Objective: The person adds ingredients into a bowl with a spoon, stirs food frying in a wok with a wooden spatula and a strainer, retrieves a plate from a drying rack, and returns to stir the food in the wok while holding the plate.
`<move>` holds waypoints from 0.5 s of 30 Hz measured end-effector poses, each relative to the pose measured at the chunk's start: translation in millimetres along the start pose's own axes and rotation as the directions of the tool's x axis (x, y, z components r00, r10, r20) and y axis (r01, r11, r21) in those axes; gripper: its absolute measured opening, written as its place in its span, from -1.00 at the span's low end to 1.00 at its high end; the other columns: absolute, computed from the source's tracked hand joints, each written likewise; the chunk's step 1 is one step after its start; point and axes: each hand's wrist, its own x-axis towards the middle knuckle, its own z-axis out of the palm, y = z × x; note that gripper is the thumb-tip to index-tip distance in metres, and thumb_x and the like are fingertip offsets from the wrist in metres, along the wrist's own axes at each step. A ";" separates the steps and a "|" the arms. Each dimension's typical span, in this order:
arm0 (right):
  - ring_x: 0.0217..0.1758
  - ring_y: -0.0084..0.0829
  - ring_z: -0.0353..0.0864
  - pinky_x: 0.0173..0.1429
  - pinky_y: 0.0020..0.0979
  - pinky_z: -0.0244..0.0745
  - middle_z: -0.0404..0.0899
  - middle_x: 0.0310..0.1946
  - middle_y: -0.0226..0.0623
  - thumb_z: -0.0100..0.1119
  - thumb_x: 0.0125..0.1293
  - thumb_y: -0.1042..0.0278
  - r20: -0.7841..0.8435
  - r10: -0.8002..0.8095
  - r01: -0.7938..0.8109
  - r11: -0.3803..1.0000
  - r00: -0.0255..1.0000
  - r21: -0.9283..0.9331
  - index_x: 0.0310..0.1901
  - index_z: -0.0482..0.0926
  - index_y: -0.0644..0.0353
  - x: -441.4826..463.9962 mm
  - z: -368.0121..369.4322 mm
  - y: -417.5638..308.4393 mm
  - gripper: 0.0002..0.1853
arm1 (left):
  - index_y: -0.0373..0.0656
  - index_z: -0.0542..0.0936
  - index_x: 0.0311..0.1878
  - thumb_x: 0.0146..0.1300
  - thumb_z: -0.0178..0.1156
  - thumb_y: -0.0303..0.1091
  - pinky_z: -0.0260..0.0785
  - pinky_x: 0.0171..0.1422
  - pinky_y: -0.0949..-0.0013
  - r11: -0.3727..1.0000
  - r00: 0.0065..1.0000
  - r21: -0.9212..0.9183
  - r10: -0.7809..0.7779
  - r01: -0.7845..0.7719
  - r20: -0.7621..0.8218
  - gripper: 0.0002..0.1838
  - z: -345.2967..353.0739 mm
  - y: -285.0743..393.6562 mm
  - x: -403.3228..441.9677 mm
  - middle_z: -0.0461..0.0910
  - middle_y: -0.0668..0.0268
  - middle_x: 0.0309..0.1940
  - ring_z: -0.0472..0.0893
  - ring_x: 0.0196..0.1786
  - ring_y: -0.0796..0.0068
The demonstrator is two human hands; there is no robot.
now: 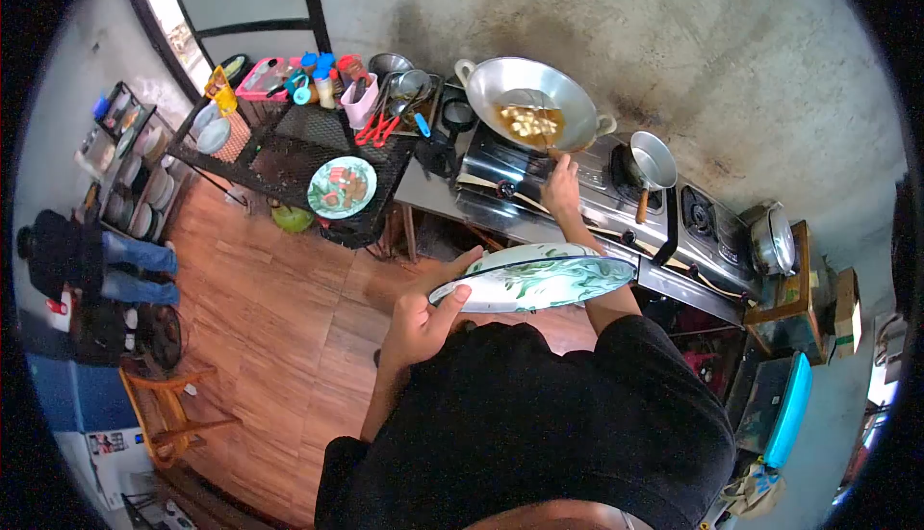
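My left hand (430, 316) grips the near left rim of a white plate with green leaf patterns (549, 280), which is tilted in front of my chest. Beyond it, my right hand (562, 189) is closed at the front edge of a large two-handled wok (568, 97). Its fingers are round the handle of a thin utensil whose head reaches into the wok and is hard to make out. Pale chunks (534, 124) lie in brownish oil at the bottom of the wok. The wok stands on a steel gas stove (491, 179).
A small saucepan (654, 160) stands right of the wok, and a lidded pot (772, 241) farther right. On the black mesh table are a plate with pinkish pieces (327, 205), red-handled tools (377, 130) and bottles (324, 87). Another person (72, 260) stands at far left.
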 end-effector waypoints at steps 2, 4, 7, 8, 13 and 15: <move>-0.05 0.19 0.43 0.05 -0.01 0.40 0.33 -0.10 0.23 0.03 0.01 0.68 -0.052 -0.026 0.022 0.998 0.998 -0.063 0.04 0.21 0.31 -6.7 13.7 4.7 -0.52 | -0.40 0.47 0.16 0.36 0.06 -0.37 0.35 0.15 0.37 0.998 1.000 -0.054 -0.030 0.030 0.003 -0.62 -16.7 0.7 -12.0 0.56 0.00 0.06 0.57 0.08 0.29; -0.06 0.21 0.43 0.02 0.03 0.41 0.34 -0.14 0.23 0.08 0.04 0.63 -0.063 0.047 -0.050 0.998 0.997 -0.039 0.01 0.22 0.34 -9.5 16.8 0.8 -0.55 | -0.39 0.47 0.16 0.35 0.07 -0.38 0.35 0.16 0.36 0.999 0.999 0.001 -0.045 0.045 -0.004 -0.62 -38.8 7.3 -26.4 0.57 0.00 0.05 0.57 0.09 0.28; -0.01 0.18 0.44 0.00 0.03 0.44 0.35 -0.05 0.19 0.19 0.11 0.38 -0.085 0.119 -0.131 0.978 0.989 -0.162 0.03 0.24 0.29 -9.3 22.2 2.6 -0.52 | -0.38 0.48 0.16 0.32 0.09 -0.39 0.36 0.17 0.35 0.995 0.995 -0.016 -0.102 0.101 -0.021 -0.61 -72.2 -2.7 -55.6 0.58 -0.01 0.04 0.58 0.08 0.25; 0.02 0.15 0.45 0.01 0.02 0.44 0.36 -0.01 0.16 0.21 0.14 0.29 -0.077 0.158 -0.172 0.956 0.984 -0.236 0.05 0.25 0.27 -14.5 15.1 -10.7 -0.50 | -0.37 0.48 0.16 0.31 0.10 -0.39 0.36 0.17 0.34 0.987 0.989 -0.084 -0.144 0.140 -0.034 -0.61 -84.4 -5.6 -66.8 0.58 -0.01 0.03 0.59 0.07 0.23; 0.15 -0.02 0.34 0.11 0.02 0.21 0.39 0.05 -0.04 0.21 0.15 0.19 -0.451 -0.124 -0.107 0.885 0.884 -0.453 0.09 0.34 0.26 -64.4 10.8 -85.0 -0.48 | -0.36 0.48 0.16 0.32 0.10 -0.40 0.36 0.16 0.36 0.971 0.961 -0.086 -0.235 0.224 -0.146 -0.62 -148.3 4.0 -113.5 0.59 0.02 0.03 0.58 0.05 0.32; 0.19 0.00 0.33 0.21 0.00 0.15 0.40 0.08 0.03 0.15 0.17 0.23 -0.351 -0.080 -0.069 0.917 0.933 -0.393 0.05 0.39 0.26 -109.9 43.5 -104.0 -0.56 | -0.38 0.49 0.13 0.34 0.09 -0.37 0.37 0.08 0.41 0.970 0.942 -0.068 -0.244 0.235 -0.232 -0.64 -172.9 6.7 -131.2 0.62 0.07 -0.05 0.57 -0.03 0.43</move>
